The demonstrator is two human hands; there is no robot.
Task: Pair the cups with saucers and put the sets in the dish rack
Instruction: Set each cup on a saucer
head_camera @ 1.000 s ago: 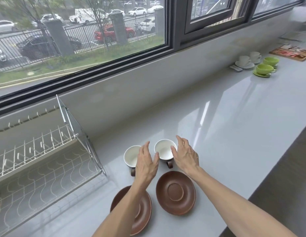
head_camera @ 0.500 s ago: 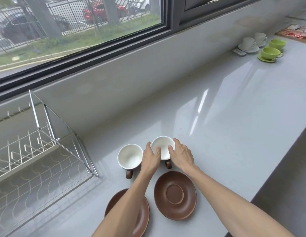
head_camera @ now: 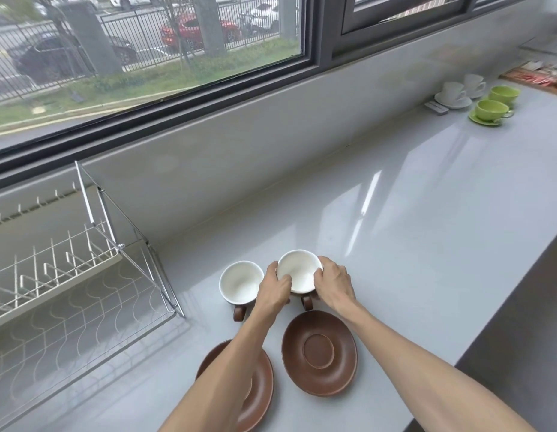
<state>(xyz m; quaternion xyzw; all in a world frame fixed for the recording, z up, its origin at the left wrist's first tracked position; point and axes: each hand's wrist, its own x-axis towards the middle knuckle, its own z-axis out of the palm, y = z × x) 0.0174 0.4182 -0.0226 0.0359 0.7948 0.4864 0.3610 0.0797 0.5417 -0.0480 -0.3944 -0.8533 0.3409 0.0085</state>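
Observation:
Two brown cups with white insides stand side by side on the grey counter. My left hand (head_camera: 274, 289) and my right hand (head_camera: 333, 285) both grip the right cup (head_camera: 299, 269) at its rim, one on each side. The left cup (head_camera: 239, 283) stands free beside my left hand, its brown handle facing me. Two brown saucers lie nearer me: the right saucer (head_camera: 319, 352) is in full view, and the left saucer (head_camera: 258, 385) is partly hidden under my left forearm. The wire dish rack (head_camera: 68, 291) stands at the left.
At the far right of the counter stand two green cups (head_camera: 492, 108) on green saucers and two white cups (head_camera: 453, 92) on white saucers, with a small remote and a wooden tray of items nearby. A windowsill wall runs along the back. The counter's front edge drops off at the right.
Both hands have closed in from around the cups onto the right cup's rim. The view has tilted downward and shifted slightly.

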